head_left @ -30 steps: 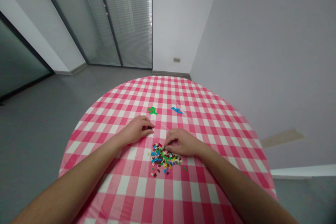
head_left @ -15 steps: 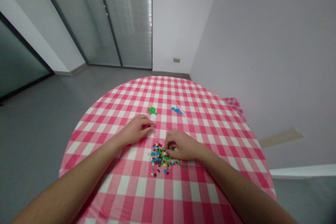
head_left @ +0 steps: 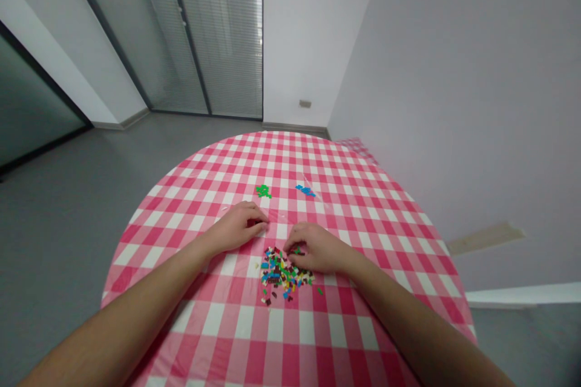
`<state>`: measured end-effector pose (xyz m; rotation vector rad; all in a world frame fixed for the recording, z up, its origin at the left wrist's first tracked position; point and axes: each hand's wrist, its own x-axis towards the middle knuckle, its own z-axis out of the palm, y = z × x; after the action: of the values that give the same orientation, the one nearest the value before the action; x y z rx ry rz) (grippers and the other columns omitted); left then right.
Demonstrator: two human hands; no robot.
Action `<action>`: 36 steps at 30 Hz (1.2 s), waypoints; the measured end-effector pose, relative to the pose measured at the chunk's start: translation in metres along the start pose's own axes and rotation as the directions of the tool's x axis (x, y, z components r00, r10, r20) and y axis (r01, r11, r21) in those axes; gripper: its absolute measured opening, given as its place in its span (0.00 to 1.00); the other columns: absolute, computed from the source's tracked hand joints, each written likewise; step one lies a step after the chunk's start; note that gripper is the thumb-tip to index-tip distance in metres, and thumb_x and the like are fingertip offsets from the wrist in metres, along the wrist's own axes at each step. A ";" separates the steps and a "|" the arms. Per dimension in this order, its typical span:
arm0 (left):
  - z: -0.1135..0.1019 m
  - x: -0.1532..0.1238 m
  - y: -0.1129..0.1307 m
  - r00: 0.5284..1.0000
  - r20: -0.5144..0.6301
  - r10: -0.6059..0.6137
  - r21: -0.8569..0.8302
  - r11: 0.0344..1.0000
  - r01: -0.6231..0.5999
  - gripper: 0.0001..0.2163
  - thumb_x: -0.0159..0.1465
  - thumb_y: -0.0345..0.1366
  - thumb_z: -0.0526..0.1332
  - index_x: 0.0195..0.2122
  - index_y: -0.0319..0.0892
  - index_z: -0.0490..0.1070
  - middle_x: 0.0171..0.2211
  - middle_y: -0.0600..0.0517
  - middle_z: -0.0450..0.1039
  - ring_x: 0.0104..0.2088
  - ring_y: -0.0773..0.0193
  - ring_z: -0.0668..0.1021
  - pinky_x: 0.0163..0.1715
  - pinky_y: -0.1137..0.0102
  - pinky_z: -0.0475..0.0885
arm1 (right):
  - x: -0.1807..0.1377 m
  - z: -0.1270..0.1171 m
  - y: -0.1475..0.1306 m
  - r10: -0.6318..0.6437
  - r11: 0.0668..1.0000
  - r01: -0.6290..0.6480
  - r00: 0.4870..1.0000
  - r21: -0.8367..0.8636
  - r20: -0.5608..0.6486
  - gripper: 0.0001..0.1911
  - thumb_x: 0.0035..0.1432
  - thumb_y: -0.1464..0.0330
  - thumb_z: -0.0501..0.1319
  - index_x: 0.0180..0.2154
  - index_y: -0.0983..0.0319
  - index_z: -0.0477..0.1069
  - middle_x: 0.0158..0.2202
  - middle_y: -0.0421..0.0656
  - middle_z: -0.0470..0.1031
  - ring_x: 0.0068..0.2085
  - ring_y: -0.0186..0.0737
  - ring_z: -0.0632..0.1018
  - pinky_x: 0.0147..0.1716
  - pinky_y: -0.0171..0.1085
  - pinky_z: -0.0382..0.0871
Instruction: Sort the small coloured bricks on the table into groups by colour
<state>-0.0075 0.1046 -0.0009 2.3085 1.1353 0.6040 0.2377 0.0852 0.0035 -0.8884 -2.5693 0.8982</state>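
Note:
A heap of small mixed-colour bricks lies on the round table's red-and-white checked cloth. My right hand rests at the heap's far edge, fingers curled in a pinch over a small green piece. My left hand lies just to the left, fingers closed with the fingertips pressed together on the cloth; what they hold, if anything, is hidden. Farther back sit a small group of green bricks and a small group of blue bricks.
The table stands near a white wall on the right. Grey floor surrounds it, with glass doors and blinds at the back. A loose green brick lies right of the heap.
My right hand's fingers have curled tighter at the heap's edge around a green piece. The cloth's far right edge has shifted. My left hand has barely moved.

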 end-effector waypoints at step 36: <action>0.007 -0.002 0.021 0.991 -0.060 0.119 -0.048 0.991 -0.122 0.05 0.65 0.35 0.61 0.37 0.46 0.77 0.36 0.51 0.79 0.40 0.59 0.75 0.44 0.62 0.69 | 0.007 0.014 0.004 0.338 0.825 -0.131 0.894 0.550 -0.295 0.08 0.52 0.67 0.66 0.31 0.61 0.67 0.26 0.38 0.71 0.26 0.33 0.71 0.25 0.33 0.65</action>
<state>0.0076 0.0903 0.0060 2.3412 0.9986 0.7398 0.2278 0.0854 -0.0096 -1.0950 -1.7718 1.2640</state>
